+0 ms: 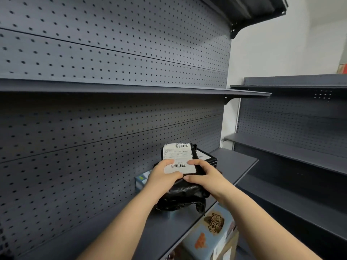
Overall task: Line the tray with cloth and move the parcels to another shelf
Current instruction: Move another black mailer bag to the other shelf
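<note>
I see a black parcel point(185, 186), a glossy, crinkled plastic mailer with a white shipping label point(178, 158) carrying barcodes, standing on the dark grey metal shelf point(231, 166). My left hand point(163, 177) and right hand point(203, 175) are both closed around it, fingers over the label's lower edge. Just behind it lies another dark parcel point(205, 156). A pale blue box point(141, 182) sits at the left. The perforated back panel point(93, 137) is matte grey. Below the shelf is a printed carton point(210, 235).

Glossy crinkled black plastic parcel point(185, 192), white paper label point(178, 159), matt grey metal shelf point(232, 162).
</note>
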Motion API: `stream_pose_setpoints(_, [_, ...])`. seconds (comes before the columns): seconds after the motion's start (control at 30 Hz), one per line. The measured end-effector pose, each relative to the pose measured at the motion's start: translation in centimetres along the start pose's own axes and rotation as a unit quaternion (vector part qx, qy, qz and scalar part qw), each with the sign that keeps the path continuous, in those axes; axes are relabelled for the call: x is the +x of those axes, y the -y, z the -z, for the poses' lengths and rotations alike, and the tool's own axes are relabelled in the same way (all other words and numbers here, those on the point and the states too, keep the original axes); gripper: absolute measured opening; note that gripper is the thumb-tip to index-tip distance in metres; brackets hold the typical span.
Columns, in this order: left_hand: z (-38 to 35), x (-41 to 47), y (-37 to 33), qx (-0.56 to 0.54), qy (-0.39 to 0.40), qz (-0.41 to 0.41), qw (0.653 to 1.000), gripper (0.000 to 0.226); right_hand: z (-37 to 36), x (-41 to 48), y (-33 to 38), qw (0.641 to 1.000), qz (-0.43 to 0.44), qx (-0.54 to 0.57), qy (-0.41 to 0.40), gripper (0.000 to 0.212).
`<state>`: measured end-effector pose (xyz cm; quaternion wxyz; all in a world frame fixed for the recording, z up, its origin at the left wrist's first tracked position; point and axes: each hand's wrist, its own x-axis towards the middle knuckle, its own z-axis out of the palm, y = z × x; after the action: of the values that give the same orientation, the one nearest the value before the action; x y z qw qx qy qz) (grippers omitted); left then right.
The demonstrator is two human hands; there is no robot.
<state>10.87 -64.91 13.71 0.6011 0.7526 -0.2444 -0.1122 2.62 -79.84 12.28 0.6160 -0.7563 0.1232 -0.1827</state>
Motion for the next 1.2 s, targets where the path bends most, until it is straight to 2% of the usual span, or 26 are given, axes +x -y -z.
stream_pose_setpoints(0.07, [-2.2,2.2,-0.4,-0.003,-0.012,-0.002,1.000,0.054,2.5,2.2,-0.4,1.000,0.004,0.002,0.016,0.060])
stream_pose_setpoints(0.2, [-6.9,6.8,-1.8,-0.005,-0.037,-0.005,0.999,0.055,8.4,7.6,-0.8,0.999,0.002,0.000,0.052,0.050])
stream_pose_setpoints(0.5, [-11.1,15.4,-2.5,-0.012,-0.053,-0.005,0.998,0.046,15.3,16.9,-0.9,0.992,-0.012,-0.003,0.122,0.048])
stream_pose_setpoints(0.77, [-12.2,21.1,-1.2,0.034,-0.049,-0.003,0.998,0.061,16.5,23.6,-3.3,0.991,-0.001,0.004,0.133,0.049])
stream_pose_setpoints(1.03, [-13.6,23.2,-0.9,0.076,-0.083,0.006,0.994,0.049,17.2,27.5,-4.5,0.984,0.005,-0.026,0.175,0.051])
stream_pose_setpoints(1.2, [-15.1,23.3,-0.3,0.099,-0.121,0.037,0.987,0.049,18.1,28.6,-5.1,0.976,0.005,-0.044,0.214,0.051])
